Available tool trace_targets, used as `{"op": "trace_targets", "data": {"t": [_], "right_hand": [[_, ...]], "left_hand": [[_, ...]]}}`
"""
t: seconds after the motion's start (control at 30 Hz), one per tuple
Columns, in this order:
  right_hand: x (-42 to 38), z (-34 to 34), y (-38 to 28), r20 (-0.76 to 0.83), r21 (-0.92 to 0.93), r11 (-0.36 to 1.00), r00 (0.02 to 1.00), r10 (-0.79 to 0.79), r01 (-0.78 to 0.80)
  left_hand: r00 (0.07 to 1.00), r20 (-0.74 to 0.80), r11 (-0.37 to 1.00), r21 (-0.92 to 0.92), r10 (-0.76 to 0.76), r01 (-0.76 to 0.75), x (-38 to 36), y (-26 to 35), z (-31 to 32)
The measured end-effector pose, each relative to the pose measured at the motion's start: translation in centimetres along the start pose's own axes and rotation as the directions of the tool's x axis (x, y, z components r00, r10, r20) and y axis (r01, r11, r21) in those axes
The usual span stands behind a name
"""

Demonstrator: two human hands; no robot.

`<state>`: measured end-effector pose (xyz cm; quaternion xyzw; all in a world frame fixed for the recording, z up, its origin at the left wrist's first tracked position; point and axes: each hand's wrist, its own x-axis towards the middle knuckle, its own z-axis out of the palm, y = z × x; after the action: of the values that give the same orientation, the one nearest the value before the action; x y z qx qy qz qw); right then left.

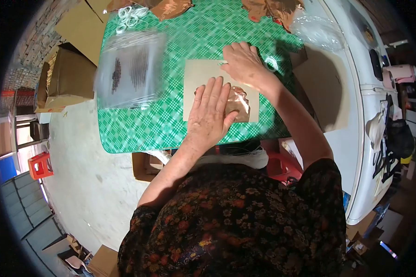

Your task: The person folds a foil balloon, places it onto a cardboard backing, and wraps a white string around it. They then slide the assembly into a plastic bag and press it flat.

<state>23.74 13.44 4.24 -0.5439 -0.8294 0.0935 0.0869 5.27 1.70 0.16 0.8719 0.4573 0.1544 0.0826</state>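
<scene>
A beige cardboard sheet (192, 69) lies on the table in front of me. My left hand (208, 111) rests flat on a shiny copper-coloured film piece (239, 104) on that sheet, fingers stretched out and thumb apart. Above the sheet's upper right corner, my right hand (244, 62) is closed with its fingers bent. A bit of white cord (223, 62) shows at its thumb side, and a white cord loop (272, 63) appears beyond its other side. The palm and the rest of its grip are hidden.
A green checked tablecloth (171, 124) covers the table. A stack of clear plastic bags (131, 69) lies left, with white cord coils (130, 17) behind it. Copper-coloured film (268, 11) and clear plastic (316, 32) are at the back right. A white fridge (367, 115) stands right.
</scene>
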Motion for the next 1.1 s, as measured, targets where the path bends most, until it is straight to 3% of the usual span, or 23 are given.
{"op": "trace_targets", "data": {"t": [0.13,0.23,0.33,0.47,0.57,0.67,0.8,0.87,0.9,0.93,0.97,1.03,1.1], "right_hand": [[0.7,0.6,0.4,-0.022,0.001,1.000,1.000,-0.023,0.023],[1.8,0.1,0.9,0.126,0.121,0.992,0.991,-0.052,0.036],[2.5,-0.2,1.4,0.046,0.131,0.979,0.986,-0.163,0.156],[5.4,-0.8,2.2,0.044,0.094,0.975,0.977,-0.206,0.202],[9.7,1.1,5.9,-0.002,0.078,0.955,0.958,-0.287,0.286],[11.9,-2.5,6.4,0.084,0.041,0.991,0.988,-0.131,0.128],[13.5,-3.9,7.5,-0.016,0.155,0.987,0.999,-0.041,0.043],[12.5,-3.2,7.3,-0.228,0.101,0.985,0.967,-0.111,0.137],[11.4,-2.8,6.8,-0.402,-0.017,0.974,0.890,-0.213,0.226],[9.6,-2.7,5.7,-0.464,-0.071,0.969,0.852,-0.241,0.236],[7.2,-2.7,4.2,-0.480,-0.081,0.972,0.847,-0.231,0.219],[1.6,-2.9,0.8,-0.310,0.012,0.995,0.946,-0.091,0.100],[-4.7,-0.7,-1.3,-0.467,-0.062,0.977,0.859,-0.210,0.205]], "left_hand": [[1.000,0.011,1.000,-0.006,-0.004,0.004,0.0,0.0,-0.1],[1.000,0.003,1.000,-0.006,-0.008,0.008,0.0,0.0,0.1],[1.000,-0.006,1.000,-0.001,-0.010,0.010,-0.1,0.0,0.1],[0.998,-0.069,1.000,-0.002,0.006,-0.006,-0.1,0.2,0.2],[1.000,-0.022,1.000,0.007,-0.010,0.011,-0.2,0.1,0.2],[0.999,-0.033,1.000,-0.011,-0.007,0.006,-0.2,0.2,0.0],[0.999,-0.034,1.000,-0.005,-0.004,0.004,-0.2,0.1,0.1],[1.000,-0.030,1.000,-0.002,-0.005,0.005,-0.2,0.2,-0.1],[1.000,-0.030,1.000,-0.006,-0.004,0.003,-0.1,0.2,-0.1],[1.000,-0.029,1.000,-0.010,-0.003,0.003,-0.1,0.1,-0.1],[1.000,-0.028,1.000,-0.013,-0.004,0.003,-0.1,0.2,-0.1],[0.999,-0.039,1.000,0.002,0.004,-0.004,-0.1,0.2,-0.2],[0.998,-0.061,1.000,-0.004,0.009,-0.010,-0.1,0.1,-0.2]]}}
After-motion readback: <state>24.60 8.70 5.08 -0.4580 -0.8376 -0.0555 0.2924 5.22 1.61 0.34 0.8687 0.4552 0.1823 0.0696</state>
